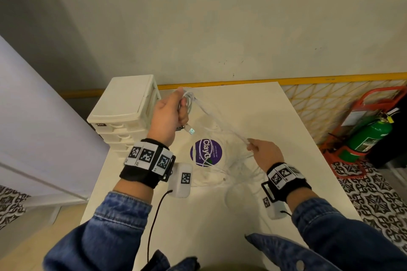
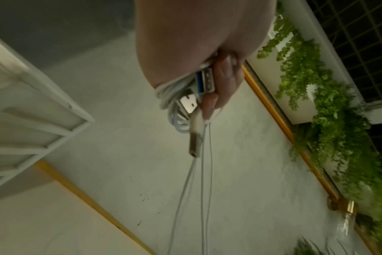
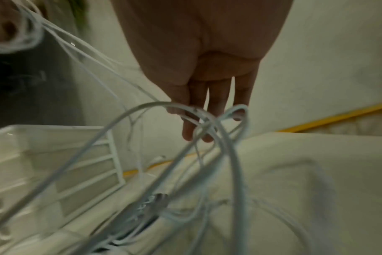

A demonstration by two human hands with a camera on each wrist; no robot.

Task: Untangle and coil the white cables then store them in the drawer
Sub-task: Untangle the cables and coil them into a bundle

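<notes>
My left hand (image 1: 170,114) is raised above the table and grips a bundle of white cables (image 1: 189,100) with USB plugs (image 2: 204,82) sticking out under its fingers (image 2: 224,86). Thin white strands (image 1: 220,125) run taut from that bundle down to my right hand (image 1: 262,149), which pinches them at its fingertips (image 3: 191,132). More tangled white cable (image 1: 240,169) lies loose on the table under the right hand. In the right wrist view, cable loops (image 3: 220,120) hang round the fingers. The white drawer unit (image 1: 125,112) stands at the table's back left, its drawers closed.
A white cloth bag with a purple round logo (image 1: 206,153) lies mid-table under the cables. The white table (image 1: 286,116) meets a wall with a yellow strip (image 1: 330,78). A green fire extinguisher (image 1: 367,136) in a red stand sits on the floor at right.
</notes>
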